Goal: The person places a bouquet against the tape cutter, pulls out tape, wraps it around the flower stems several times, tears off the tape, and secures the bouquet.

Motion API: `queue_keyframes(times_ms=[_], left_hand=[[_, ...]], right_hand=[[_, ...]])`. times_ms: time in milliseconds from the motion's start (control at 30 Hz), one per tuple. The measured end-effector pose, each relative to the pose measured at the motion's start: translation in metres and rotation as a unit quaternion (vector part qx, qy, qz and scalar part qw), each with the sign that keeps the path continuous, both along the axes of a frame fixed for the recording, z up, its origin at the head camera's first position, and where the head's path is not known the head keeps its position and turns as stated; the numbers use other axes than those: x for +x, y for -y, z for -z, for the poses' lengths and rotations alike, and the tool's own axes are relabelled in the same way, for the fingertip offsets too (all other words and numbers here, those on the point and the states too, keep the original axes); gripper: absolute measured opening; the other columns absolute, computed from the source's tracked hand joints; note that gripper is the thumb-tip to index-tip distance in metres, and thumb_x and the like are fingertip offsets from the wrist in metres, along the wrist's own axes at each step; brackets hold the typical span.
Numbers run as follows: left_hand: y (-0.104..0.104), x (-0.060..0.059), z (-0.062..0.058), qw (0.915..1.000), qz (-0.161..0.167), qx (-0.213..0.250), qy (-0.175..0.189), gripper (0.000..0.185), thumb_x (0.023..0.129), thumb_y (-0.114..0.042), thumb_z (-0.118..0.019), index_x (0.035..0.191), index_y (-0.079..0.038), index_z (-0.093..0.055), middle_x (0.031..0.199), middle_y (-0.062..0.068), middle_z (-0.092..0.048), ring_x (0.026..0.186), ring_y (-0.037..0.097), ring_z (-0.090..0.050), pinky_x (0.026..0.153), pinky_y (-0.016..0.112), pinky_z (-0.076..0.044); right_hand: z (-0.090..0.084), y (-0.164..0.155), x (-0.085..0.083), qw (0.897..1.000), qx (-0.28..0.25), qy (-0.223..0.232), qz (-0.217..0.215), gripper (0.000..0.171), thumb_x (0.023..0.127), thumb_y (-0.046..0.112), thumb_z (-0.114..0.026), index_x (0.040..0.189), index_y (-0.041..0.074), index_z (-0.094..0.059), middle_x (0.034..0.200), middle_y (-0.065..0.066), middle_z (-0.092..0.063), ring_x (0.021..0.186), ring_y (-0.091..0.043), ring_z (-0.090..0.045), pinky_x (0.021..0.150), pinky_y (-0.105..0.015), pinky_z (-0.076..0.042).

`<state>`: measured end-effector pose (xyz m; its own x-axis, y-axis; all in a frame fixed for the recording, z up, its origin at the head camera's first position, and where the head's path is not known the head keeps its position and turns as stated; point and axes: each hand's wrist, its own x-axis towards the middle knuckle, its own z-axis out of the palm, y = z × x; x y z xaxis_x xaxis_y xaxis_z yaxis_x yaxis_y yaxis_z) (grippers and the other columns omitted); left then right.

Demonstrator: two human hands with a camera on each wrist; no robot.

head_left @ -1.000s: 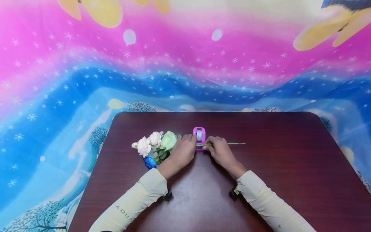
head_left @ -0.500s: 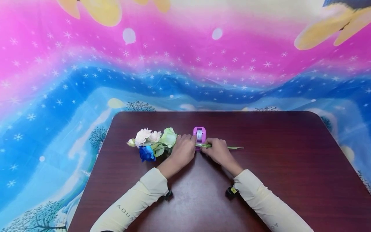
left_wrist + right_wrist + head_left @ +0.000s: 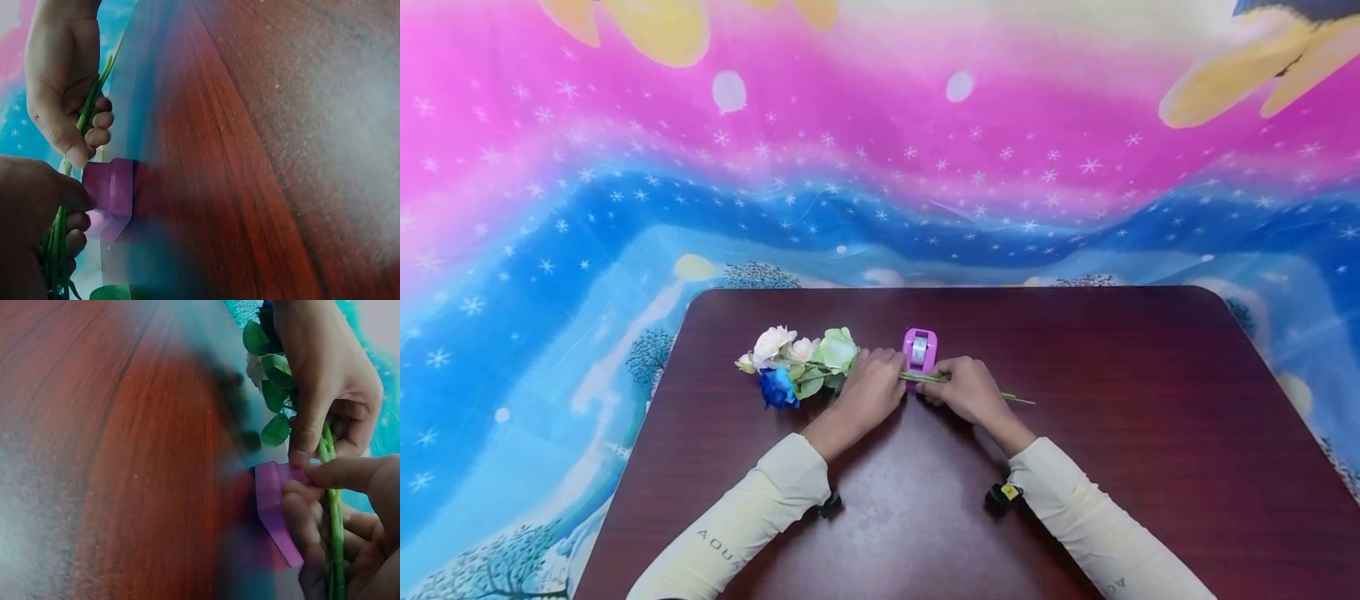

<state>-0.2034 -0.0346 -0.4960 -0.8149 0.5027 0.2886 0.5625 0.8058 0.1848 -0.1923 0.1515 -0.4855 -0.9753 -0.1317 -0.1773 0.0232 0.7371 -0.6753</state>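
A bunch of artificial flowers (image 3: 797, 358), white and pale green blooms with one blue rose (image 3: 772, 388), lies on the dark wooden table (image 3: 1112, 400). Its green stems (image 3: 925, 378) run rightwards in front of a purple tape dispenser (image 3: 919, 348). My left hand (image 3: 871, 385) grips the stems just behind the blooms. My right hand (image 3: 964, 390) pinches the stems right of the dispenser. In the left wrist view the dispenser (image 3: 110, 197) sits between both hands, the stems (image 3: 59, 240) inside curled fingers. The right wrist view shows the stems (image 3: 334, 519), the leaves (image 3: 270, 394) and the dispenser (image 3: 272, 499).
A bright pink and blue printed cloth (image 3: 550, 250) covers the surface around and behind the table. The thin stem ends (image 3: 1018, 400) stick out to the right of my right hand. Bare table stretches to the right and towards me.
The bunch has rolled in my hands: the blue rose rose from the near side to beside the white blooms, and the stem ends swung nearer to me. Both hands stayed by the dispenser.
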Motion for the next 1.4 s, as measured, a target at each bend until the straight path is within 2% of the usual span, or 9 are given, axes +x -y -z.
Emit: queue_keyframes(times_ms=[233, 467, 667, 800, 933, 1133, 1233, 1300, 1400], left_hand=[[0.001, -0.003, 0.001, 0.9994, 0.016, 0.014, 0.028, 0.010, 0.086, -0.010, -0.074, 0.090, -0.009, -0.065, 0.082, 0.003, -0.066, 0.078, 0.023, -0.062, 0.071, 0.034, -0.041], [0.000, -0.008, 0.006, 0.9984, 0.018, 0.046, 0.028, 0.013, 0.083, -0.009, -0.077, 0.086, -0.010, -0.065, 0.081, 0.003, -0.068, 0.076, 0.023, -0.063, 0.072, 0.035, -0.041], [-0.003, -0.006, 0.012, 0.9989, 0.018, 0.039, 0.018, 0.012, 0.087, -0.013, -0.075, 0.086, -0.010, -0.064, 0.081, 0.003, -0.068, 0.075, 0.022, -0.063, 0.072, 0.035, -0.042], [-0.001, -0.004, 0.009, 0.9991, 0.012, 0.030, 0.027, 0.011, 0.089, -0.017, -0.077, 0.088, -0.010, -0.068, 0.081, 0.002, -0.070, 0.073, 0.020, -0.062, 0.072, 0.033, -0.042], [0.004, -0.005, 0.001, 0.9976, 0.023, 0.028, 0.059, 0.008, 0.089, -0.015, -0.078, 0.094, -0.010, -0.074, 0.084, 0.003, -0.074, 0.073, 0.019, -0.064, 0.072, 0.033, -0.044], [0.008, -0.008, -0.010, 0.9895, 0.036, 0.048, 0.132, 0.017, 0.091, -0.009, -0.073, 0.107, -0.011, -0.074, 0.090, 0.002, -0.077, 0.077, 0.018, -0.066, 0.082, 0.036, -0.049], [0.009, -0.010, -0.014, 0.9847, 0.040, 0.050, 0.162, 0.020, 0.092, -0.006, -0.070, 0.111, -0.011, -0.072, 0.093, 0.003, -0.077, 0.078, 0.018, -0.066, 0.082, 0.036, -0.051], [0.010, -0.010, -0.016, 0.9818, 0.043, 0.054, 0.177, 0.021, 0.093, -0.004, -0.069, 0.113, -0.011, -0.071, 0.093, 0.003, -0.076, 0.076, 0.017, -0.064, 0.078, 0.035, -0.052], [0.011, -0.009, -0.017, 0.9784, 0.039, 0.063, 0.193, 0.021, 0.094, -0.004, -0.067, 0.114, -0.011, -0.069, 0.092, 0.004, -0.075, 0.075, 0.017, -0.062, 0.071, 0.034, -0.052]], right_hand=[[0.001, -0.004, -0.003, 0.992, -0.087, 0.092, -0.017, 0.019, 0.090, 0.026, -0.077, 0.087, 0.007, -0.079, 0.077, -0.004, -0.078, 0.070, -0.014, -0.073, 0.064, -0.028, -0.053], [0.002, -0.008, -0.004, 0.983, -0.144, 0.112, -0.014, 0.019, 0.089, 0.016, -0.078, 0.097, -0.001, -0.079, 0.083, -0.010, -0.079, 0.075, -0.013, -0.072, 0.070, -0.030, -0.057], [0.001, -0.009, -0.005, 0.990, -0.109, 0.091, -0.006, 0.017, 0.087, 0.018, -0.079, 0.094, 0.002, -0.081, 0.083, -0.007, -0.079, 0.071, -0.009, -0.063, 0.066, -0.025, -0.050], [-0.001, -0.008, -0.006, 0.993, -0.086, 0.082, -0.017, 0.019, 0.090, 0.021, -0.077, 0.098, 0.004, -0.081, 0.088, -0.006, -0.078, 0.073, -0.009, -0.059, 0.066, -0.025, -0.047], [-0.003, -0.007, -0.004, 0.995, -0.062, 0.072, -0.037, 0.022, 0.095, 0.023, -0.072, 0.106, 0.006, -0.079, 0.087, -0.006, -0.076, 0.070, -0.012, -0.059, 0.063, -0.026, -0.046], [-0.010, -0.006, -0.004, 0.995, -0.031, 0.074, -0.059, 0.018, 0.098, 0.029, -0.067, 0.098, 0.012, -0.073, 0.073, -0.009, -0.069, 0.056, -0.012, -0.054, 0.055, -0.027, -0.043], [-0.006, -0.007, -0.005, 0.997, -0.012, 0.043, -0.062, 0.016, 0.096, 0.030, -0.068, 0.096, 0.015, -0.074, 0.067, -0.006, -0.068, 0.054, -0.012, -0.054, 0.057, -0.028, -0.044], [-0.002, -0.009, -0.006, 0.997, 0.007, -0.016, -0.070, 0.012, 0.092, 0.027, -0.071, 0.095, 0.016, -0.075, 0.073, -0.002, -0.070, 0.057, -0.010, -0.055, 0.060, -0.029, -0.045], [0.003, -0.009, -0.006, 0.990, 0.027, -0.109, -0.086, 0.013, 0.086, 0.021, -0.074, 0.097, 0.017, -0.078, 0.085, 0.003, -0.074, 0.064, -0.009, -0.058, 0.068, -0.030, -0.048]])
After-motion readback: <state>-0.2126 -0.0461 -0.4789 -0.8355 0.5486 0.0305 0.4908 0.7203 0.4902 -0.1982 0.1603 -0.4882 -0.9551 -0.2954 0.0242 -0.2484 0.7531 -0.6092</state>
